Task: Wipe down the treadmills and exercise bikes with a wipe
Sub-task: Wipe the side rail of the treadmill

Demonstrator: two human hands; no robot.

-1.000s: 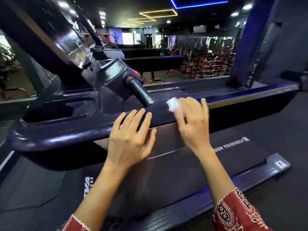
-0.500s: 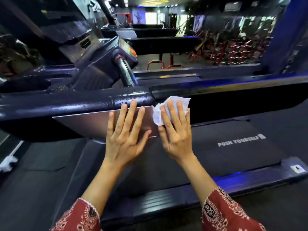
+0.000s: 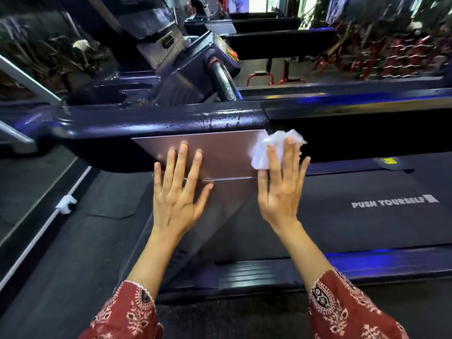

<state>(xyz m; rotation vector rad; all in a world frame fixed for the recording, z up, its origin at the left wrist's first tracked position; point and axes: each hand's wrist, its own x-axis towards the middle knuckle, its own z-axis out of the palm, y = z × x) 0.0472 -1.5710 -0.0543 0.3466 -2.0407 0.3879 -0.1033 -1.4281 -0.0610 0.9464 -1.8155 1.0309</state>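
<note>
Clip: a small white clip [image 3: 65, 203] sits on the floor strip at the far left, well apart from your hands.
Treadmill: the treadmill [image 3: 247, 275] lies across your view, and its glossy dark rail [image 3: 171, 118] runs from the left edge to past the middle.
Pocket: a dark pocket [image 3: 95, 96] is sunk into the console behind the rail's left end.
Panel: a brownish metal panel [image 3: 220, 152] hangs just under the rail.
Left hand: your left hand [image 3: 176, 192] lies flat on the panel's lower left part, with the fingers straight and spread, gripping nothing.
Handle: a round grip [image 3: 223, 81] slopes down to the rail, behind the panel.
Wipe: the crumpled white wipe [image 3: 266, 148] is at the panel's upper right corner, just under the rail.
Right hand: your right hand [image 3: 281, 192] presses the wipe against that corner with straight fingers, not curled round it. The wipe shows to the left of and above the fingertips.
Belt: the black belt [image 3: 367, 231] to the right reads PUSH YOURSELF.
Sleeves: red patterned sleeves [image 3: 342, 309] cover both of your forearms at the bottom edge.
</note>
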